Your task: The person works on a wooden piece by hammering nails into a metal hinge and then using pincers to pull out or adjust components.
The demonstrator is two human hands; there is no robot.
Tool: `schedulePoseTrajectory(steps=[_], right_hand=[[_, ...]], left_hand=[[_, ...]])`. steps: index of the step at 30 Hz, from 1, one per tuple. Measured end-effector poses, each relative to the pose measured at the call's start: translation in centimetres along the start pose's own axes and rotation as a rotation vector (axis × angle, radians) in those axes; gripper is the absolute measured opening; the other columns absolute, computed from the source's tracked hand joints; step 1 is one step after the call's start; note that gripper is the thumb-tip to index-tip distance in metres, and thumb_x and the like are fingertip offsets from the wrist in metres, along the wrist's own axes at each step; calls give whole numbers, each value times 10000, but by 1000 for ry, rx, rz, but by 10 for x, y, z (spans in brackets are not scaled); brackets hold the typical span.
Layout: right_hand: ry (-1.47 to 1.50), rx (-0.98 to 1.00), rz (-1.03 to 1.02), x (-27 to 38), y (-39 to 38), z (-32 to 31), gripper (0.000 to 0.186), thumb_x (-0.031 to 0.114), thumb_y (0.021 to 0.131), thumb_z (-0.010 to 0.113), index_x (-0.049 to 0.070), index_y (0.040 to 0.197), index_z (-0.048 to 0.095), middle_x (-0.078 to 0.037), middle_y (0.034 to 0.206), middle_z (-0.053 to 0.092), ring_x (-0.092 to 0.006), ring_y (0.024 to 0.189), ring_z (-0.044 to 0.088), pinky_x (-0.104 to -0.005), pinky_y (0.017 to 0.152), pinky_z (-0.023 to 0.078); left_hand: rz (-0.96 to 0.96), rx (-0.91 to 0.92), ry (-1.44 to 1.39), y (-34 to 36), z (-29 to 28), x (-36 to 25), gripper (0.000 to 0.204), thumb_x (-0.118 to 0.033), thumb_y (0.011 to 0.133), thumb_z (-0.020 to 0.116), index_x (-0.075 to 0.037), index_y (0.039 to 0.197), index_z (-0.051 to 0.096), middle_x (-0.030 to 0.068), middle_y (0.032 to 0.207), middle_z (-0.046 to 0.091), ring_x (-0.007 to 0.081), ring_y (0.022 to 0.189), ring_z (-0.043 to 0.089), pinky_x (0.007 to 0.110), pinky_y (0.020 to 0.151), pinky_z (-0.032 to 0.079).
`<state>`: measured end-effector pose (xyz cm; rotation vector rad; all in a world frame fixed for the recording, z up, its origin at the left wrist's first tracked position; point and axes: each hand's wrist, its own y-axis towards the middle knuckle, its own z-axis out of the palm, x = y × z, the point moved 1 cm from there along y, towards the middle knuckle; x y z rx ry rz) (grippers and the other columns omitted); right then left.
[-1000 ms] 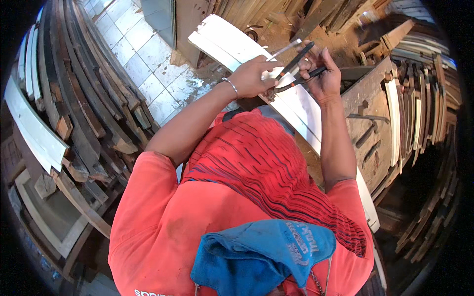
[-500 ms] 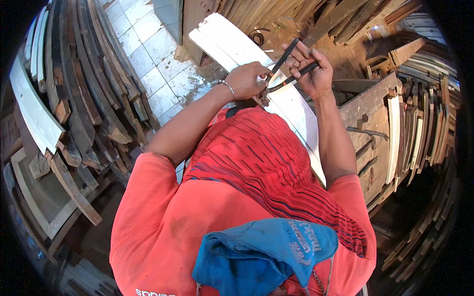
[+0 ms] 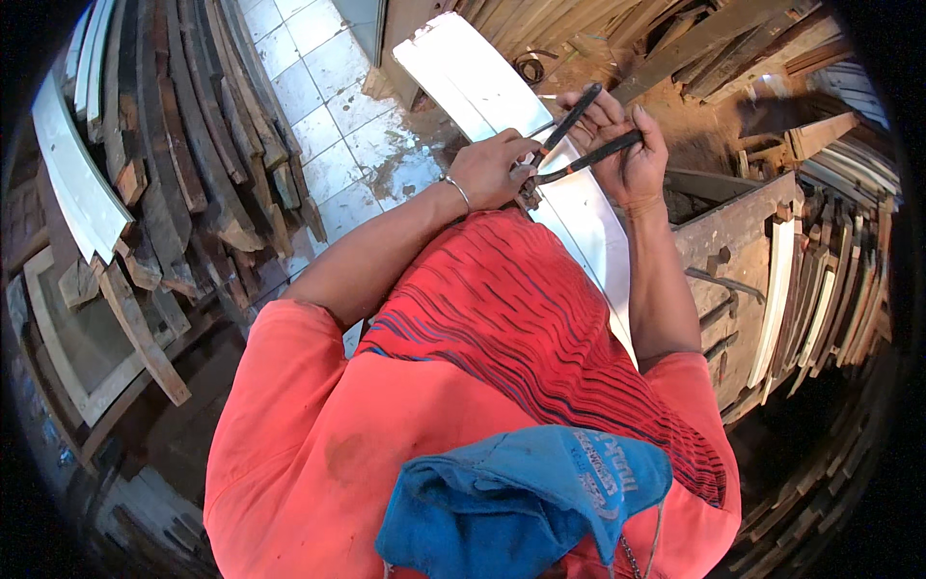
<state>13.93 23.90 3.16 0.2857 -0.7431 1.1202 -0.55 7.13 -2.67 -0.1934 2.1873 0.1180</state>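
Note:
A pair of pliers [image 3: 588,158] with black handles lies across my right hand [image 3: 632,164]. Its handles are spread apart, with the fingers curled around them. The jaw end points left, toward my left hand [image 3: 490,169], whose thumb and fingers are pinched together right beside it. Whatever sits in that pinch is too small and covered to name. Just below those fingertips a small dark metal piece [image 3: 530,196] shows at the edge of a long white board [image 3: 473,82]. The board runs slantwise under both hands, and its near end passes beside my body.
Stacked timber lengths [image 3: 159,125] fill the left side, beyond a tiled floor [image 3: 313,82]. To the right stands a wooden workbench [image 3: 738,251] with tools on its side, next to more upright planks [image 3: 830,289]. A dark coil [image 3: 530,68] lies on the sawdust-covered ground ahead.
The scene has shifted slightly right in view. The pliers' handles have turned a little, and my right hand's fingers have shifted around them. My left hand stays beside the jaws.

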Motion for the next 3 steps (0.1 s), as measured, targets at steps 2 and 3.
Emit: schedulePoseTrajectory(steps=[2,3], right_hand=[[112,186,3,-7,2,-19,731,501,991,351,-39,1477,433,-258,1464,509,-384,1340,480,-498,1161,319],[227,310,2,-10,6,-41,745,518,994,340,-36,1484,426,-261,1477,497,-408,1344,470,-524,1175,293]], left_hand=[[40,-2,-2,0,0,4,302,-221,902,670,-188,1202,665,82,1003,622,290,895,667,396,785,546],[41,2,-1,0,0,3,302,-221,902,670,-188,1202,665,82,1003,622,290,895,667,396,785,546]])
